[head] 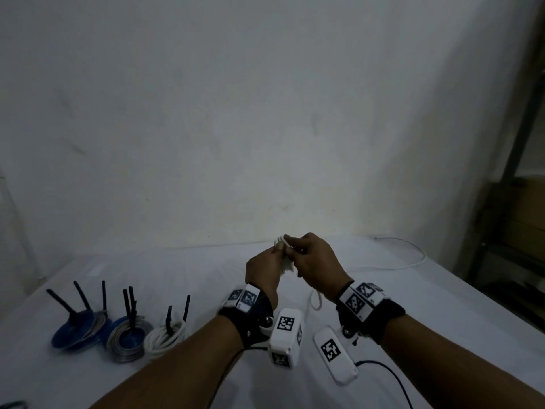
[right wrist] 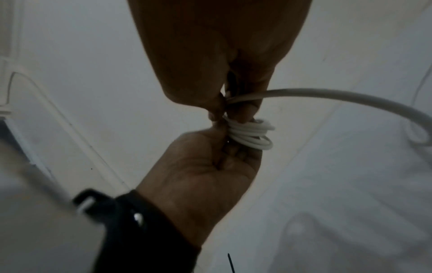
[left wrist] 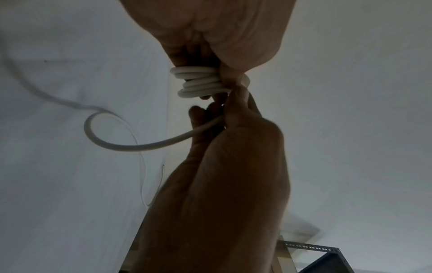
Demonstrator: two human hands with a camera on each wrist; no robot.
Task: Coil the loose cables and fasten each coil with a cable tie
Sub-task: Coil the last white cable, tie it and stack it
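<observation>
Head view alone shows three tied coils (head: 121, 335) well left of the grip on the white table (head: 177, 276). Wrist views reveal what it hides: left hand (right wrist: 210, 166) clenching the white cable coil (left wrist: 201, 82), right hand (left wrist: 233, 147) just beside it pinching the loose cable strand (right wrist: 327, 94), both hands raised above the table.

Tied coils (head: 124, 335) left of hands (head: 292, 261)

Both hands raised together, left hand (head: 263, 271) and right hand (head: 317, 262) fingers curled, pinching.
</observation>
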